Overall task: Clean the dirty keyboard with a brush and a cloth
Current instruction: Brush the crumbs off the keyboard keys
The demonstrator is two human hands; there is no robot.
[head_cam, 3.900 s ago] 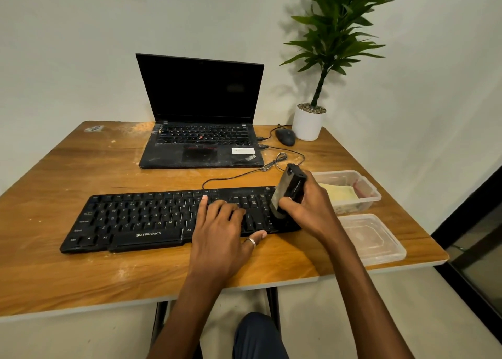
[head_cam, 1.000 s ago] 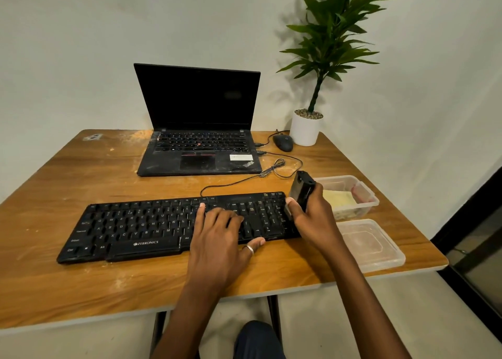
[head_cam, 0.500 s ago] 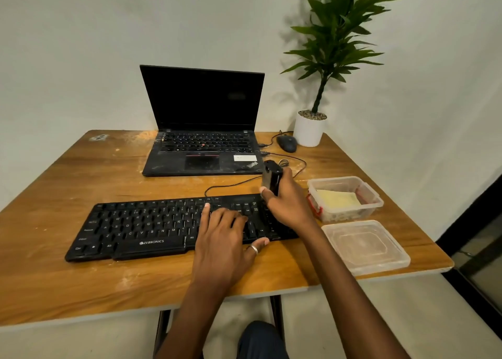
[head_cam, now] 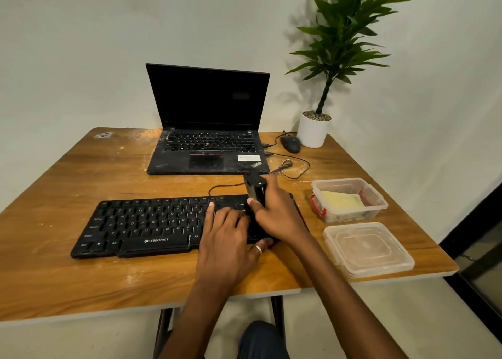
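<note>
A black keyboard lies across the wooden table in front of me. My left hand rests flat on its right half, fingers spread over the keys, holding nothing. My right hand grips a black brush upright over the keys at the keyboard's right part; its bristles are hidden behind my hands. A yellow cloth lies inside a clear plastic box to the right of the keyboard.
A black laptop stands open behind the keyboard, with a mouse and a white potted plant at the back right. The box's clear lid lies near the right front edge. A cable loops between laptop and keyboard.
My right hand has carried the brush leftward from the keyboard's right end to just beside my left hand's fingers. The left hand has stayed on the keys.
</note>
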